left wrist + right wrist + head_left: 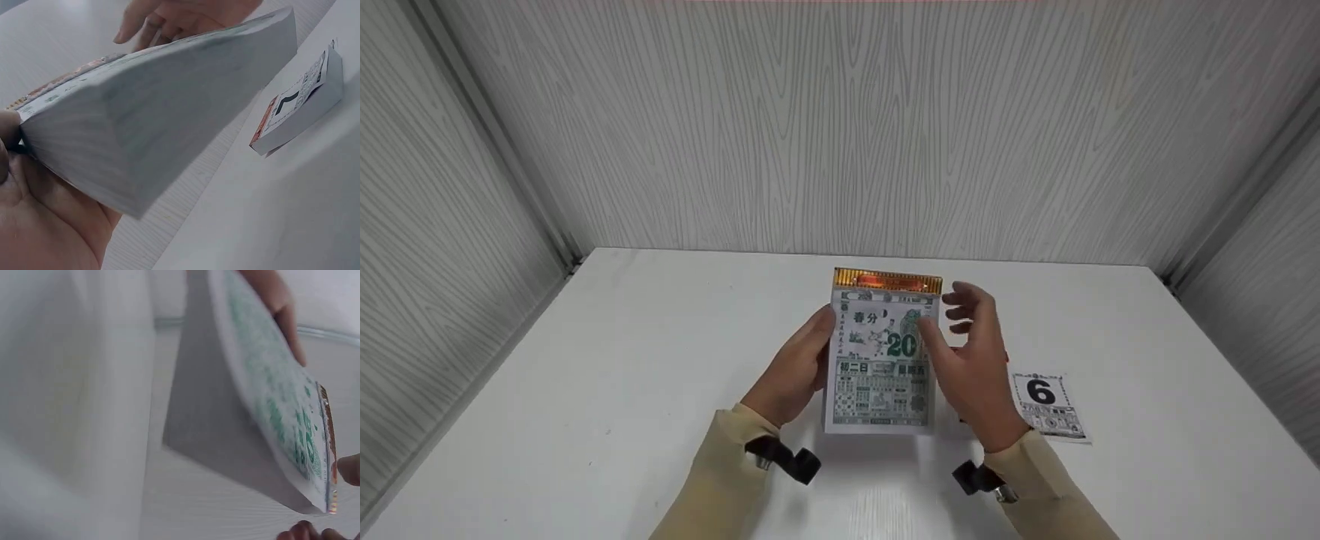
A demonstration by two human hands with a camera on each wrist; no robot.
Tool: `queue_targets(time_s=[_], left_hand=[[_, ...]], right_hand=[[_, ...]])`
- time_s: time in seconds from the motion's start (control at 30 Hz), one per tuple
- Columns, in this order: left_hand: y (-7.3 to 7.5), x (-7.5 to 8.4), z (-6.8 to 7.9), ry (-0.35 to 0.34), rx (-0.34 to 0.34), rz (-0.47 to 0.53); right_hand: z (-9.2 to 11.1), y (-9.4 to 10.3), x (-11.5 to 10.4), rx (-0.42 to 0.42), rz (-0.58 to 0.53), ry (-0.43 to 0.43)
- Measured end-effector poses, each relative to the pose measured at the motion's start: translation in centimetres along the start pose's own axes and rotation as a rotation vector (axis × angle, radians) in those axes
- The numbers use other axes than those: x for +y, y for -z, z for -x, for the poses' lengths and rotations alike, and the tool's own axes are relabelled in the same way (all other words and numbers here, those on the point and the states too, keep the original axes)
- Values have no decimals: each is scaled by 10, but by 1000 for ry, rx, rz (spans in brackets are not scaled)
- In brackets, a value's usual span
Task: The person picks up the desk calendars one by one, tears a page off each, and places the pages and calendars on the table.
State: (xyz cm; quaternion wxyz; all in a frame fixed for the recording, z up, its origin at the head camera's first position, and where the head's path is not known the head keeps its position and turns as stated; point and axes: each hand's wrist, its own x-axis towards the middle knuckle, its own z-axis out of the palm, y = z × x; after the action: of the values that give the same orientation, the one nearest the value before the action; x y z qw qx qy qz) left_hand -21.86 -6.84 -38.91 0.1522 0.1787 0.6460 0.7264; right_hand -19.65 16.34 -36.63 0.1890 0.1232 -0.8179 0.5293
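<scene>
A thick tear-off calendar (877, 397) with a gold and red top strip shows a green 20 on its front page. My left hand (795, 367) grips it by the left edge, thumb at the front, and holds it tilted up over the table. In the left wrist view the calendar's thick page block (185, 107) fans slightly near the left hand's fingers. My right hand (975, 367) hovers at the right edge with fingers loosely curved and spread. Its thumb (350, 468) and fingertips stand on either side of the top strip, apart from it in the right wrist view.
A smaller calendar (304, 101) showing a 7 lies on the white table (660, 360), mostly hidden behind my right hand in the head view. Beside it lies a page (1046, 405) printed with a black 6. Wood-grain panels (840, 135) enclose the table's back and sides.
</scene>
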Motion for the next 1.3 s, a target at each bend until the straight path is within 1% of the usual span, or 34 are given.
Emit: queue_targets(time_s=[0.03,0.07,0.13,0.2,0.27,0.33,0.37,0.43,0.63,0.8,0.9,1.0,1.13,1.2,1.3], left_hand=[[0,-1,0,6,9,-8],[0,-1,0,13,17,-13],[-1,-2,1,27,32,-10],[-2,-2,2,41,50,4],[-3,-2,3,49,70,16],[-4,-3,3,49,89,25],[-4,-4,4,49,97,24],[-5,-5,4,44,112,20],[-6,-8,3,17,130,20],[-6,-9,2,8,150,22],[-6,-10,2,3,153,15],[-7,-10,2,-4,152,11],[-7,-11,1,-2,154,15],[-7,-11,1,0,159,12],[-7,-12,1,5,174,4]], right_hand=[[2,0,-2,25,80,82],[3,0,-4,28,149,157],[6,0,-9,-18,280,297],[10,-3,-12,-112,374,430],[13,-7,-14,-222,450,532],[16,-12,-16,-310,506,603],[17,-14,-16,-348,516,618],[18,-16,-17,-398,544,630],[22,-18,-14,-458,593,635],[24,-22,-10,-492,638,608],[25,-24,-8,-495,644,603],[25,-25,-6,-491,632,615],[23,-24,-6,-496,582,629],[22,-24,-6,-511,549,628],[21,-23,-8,-554,513,607]])
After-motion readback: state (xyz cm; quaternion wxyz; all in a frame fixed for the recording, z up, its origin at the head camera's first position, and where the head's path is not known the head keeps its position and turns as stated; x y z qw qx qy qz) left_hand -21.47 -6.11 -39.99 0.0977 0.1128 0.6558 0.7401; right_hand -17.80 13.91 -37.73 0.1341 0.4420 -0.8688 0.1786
